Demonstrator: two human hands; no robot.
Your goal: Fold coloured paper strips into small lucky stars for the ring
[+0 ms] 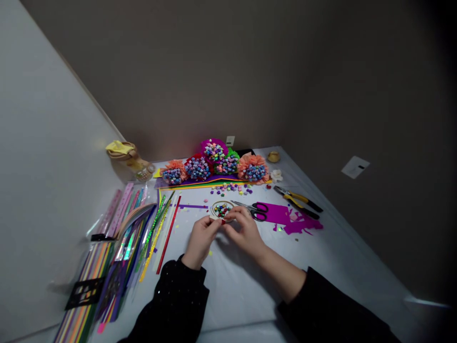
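Note:
My left hand [203, 239] is closed in a pinch over the table, its fingertips on a small red piece [223, 222]. The fingers of my right hand [247, 234] curl in from the other side and meet the same piece. Its exact kind is too small to make out. Just beyond my fingertips sits a small round dish [213, 208] with shiny multicoloured paper stars [223, 210] in it. Black-handled scissors [257, 209] lie beyond my right hand, partly over a magenta paper sheet [276, 214].
Paper flowers [253, 169] filled with tiny stars line the back, with loose stars [232, 188] before them. Yellow-black pliers [299, 200] and magenta scraps [303, 225] lie right. Paper strips [169, 236] and packaged strips [84, 286] cover the left, below a boot-shaped ornament [134, 162].

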